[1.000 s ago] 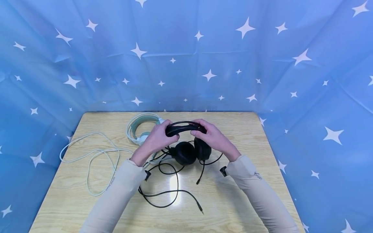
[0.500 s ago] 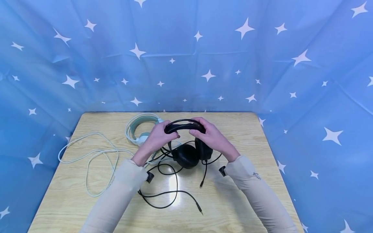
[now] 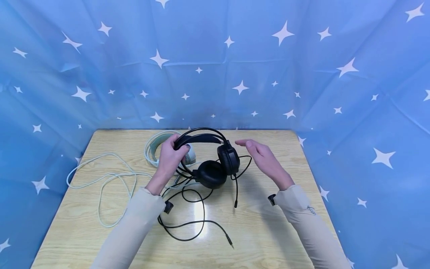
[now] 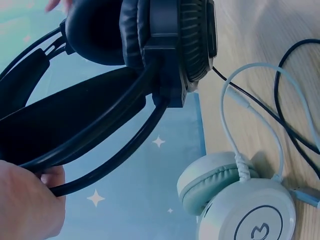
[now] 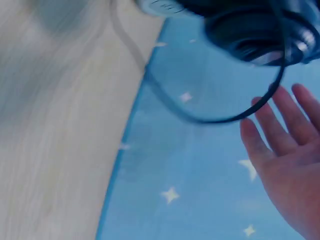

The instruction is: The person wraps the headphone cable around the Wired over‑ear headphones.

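My left hand grips the headband of a black headset on its left side and holds it above the table. In the left wrist view the fingers curl round the thin frame bars of the headset, whose padded band hangs between them. Both ear cups face different ways, and a microphone boom dangles from the right one. Apart from the headset, to its right, is my right hand, its fingers extended. The right wrist view shows this palm with straight fingers near the black cable.
Behind my left hand a white and mint-green headset lies on the wooden table. Its pale cable loops over the left side. The black cable coils in front, its plug towards me. A blue star-patterned curtain stands behind.
My right hand has let go of the black headset's band and moved off to the right. My left hand has shifted left, and the headband now shows as a wider arch.
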The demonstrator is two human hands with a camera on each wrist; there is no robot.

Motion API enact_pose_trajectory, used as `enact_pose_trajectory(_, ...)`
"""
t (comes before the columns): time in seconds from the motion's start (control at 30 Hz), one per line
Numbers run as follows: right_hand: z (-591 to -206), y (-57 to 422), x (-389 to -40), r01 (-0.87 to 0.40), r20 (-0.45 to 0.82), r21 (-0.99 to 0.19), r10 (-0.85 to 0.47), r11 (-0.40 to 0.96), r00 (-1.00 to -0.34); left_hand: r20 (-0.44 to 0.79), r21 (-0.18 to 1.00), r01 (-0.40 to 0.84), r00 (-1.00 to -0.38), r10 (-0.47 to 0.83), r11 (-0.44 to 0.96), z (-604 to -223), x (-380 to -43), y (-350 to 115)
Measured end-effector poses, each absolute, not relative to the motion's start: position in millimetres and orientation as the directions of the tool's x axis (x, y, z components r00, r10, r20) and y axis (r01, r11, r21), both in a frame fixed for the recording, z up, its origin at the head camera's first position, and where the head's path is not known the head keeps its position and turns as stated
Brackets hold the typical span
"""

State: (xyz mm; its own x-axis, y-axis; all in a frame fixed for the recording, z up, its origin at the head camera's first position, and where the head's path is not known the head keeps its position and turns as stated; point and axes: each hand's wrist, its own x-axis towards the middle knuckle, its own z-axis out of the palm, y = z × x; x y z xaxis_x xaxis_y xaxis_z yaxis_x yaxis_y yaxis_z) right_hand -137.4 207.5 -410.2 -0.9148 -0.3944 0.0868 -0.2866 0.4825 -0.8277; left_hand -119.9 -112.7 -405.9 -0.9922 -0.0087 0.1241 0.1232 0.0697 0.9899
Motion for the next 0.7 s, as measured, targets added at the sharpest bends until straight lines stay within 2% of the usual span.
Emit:
enact_pose_trajectory(0.3,-434,229,-133,-0.204,-0.012,-0.831,-0.383,0.517,-0.924,0.135,0.99,0.136,-0.99,-0.047,-0.021,-405,-117,-118)
enact_pose_trajectory(0.7,-454,247,-134,-0.166,-0.058,-0.874,-0.439,0.456,-0.897,0.074,0.96,0.096,-0.993,-0.092,-0.263,-406,-117,-123)
